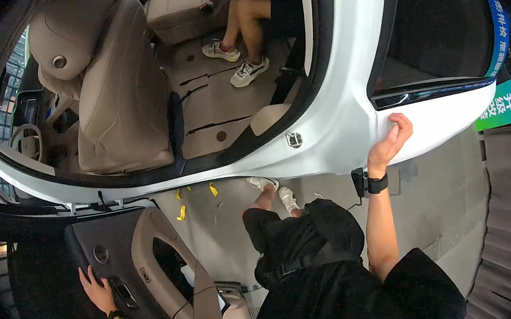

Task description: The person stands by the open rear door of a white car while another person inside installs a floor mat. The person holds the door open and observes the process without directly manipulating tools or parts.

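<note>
My left hand (pixel 99 295) rests with spread fingers on the dark upper trim of the open car door (pixel 103 233), beside the inner door handle (pixel 124 293). It holds nothing. My right hand (pixel 388 143) is raised in front of the white rear body panel (pixel 440 122), below the rear side window (pixel 435 19). Its fingers are loosely bent and part from one another, with nothing visible in them. Whether the fingertips touch the panel, I cannot tell. A black strap with a small black device (pixel 360 180) is on my right wrist. The metal door striker (pixel 293 140) shows on the door frame.
Inside the car are a beige front seat (pixel 122 99) and another seat (pixel 178 7). Another person's legs (pixel 246 25) are on the cabin floor (pixel 219 113). Yellow scraps (pixel 181 212) lie on the grey ground by the sill. A blue-green banner (pixel 507 102) stands at right.
</note>
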`<state>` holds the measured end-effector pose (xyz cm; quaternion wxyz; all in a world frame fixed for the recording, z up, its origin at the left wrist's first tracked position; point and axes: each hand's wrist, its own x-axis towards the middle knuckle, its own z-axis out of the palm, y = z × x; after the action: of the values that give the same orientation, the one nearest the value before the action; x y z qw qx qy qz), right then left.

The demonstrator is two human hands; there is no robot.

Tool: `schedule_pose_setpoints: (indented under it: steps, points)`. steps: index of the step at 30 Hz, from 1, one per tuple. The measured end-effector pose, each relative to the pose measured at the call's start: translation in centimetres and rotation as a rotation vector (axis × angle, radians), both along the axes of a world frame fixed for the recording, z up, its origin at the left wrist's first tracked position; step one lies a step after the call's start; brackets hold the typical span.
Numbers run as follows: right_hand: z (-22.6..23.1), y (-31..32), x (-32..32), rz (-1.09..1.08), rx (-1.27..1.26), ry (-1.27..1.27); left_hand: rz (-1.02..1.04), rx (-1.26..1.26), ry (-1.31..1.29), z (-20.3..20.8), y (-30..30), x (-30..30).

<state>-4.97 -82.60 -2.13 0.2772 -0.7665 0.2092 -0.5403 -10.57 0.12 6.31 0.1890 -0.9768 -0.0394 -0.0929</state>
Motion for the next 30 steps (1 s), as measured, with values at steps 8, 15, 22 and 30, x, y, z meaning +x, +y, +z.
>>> schedule_pose_setpoints:
  steps: [8,15,22,30]
  points:
    - [-4.8,-5.0,-1.3,0.016,-0.277,0.156,0.075,-0.091,0.046,2.2,-4.0,0.7]
    - [-4.0,-4.1,-0.5,-0.050,-0.143,0.125,0.121,0.000,0.003,0.5,-1.4,-0.4]
    - [-4.9,-6.1,-0.9,-0.029,-0.237,0.133,0.137,-0.013,0.010,0.2,-1.5,-0.1]
    - [-5.2,-6.4,-0.9,-0.024,-0.224,0.141,0.141,-0.064,-0.069,-0.2,-1.0,-0.2]
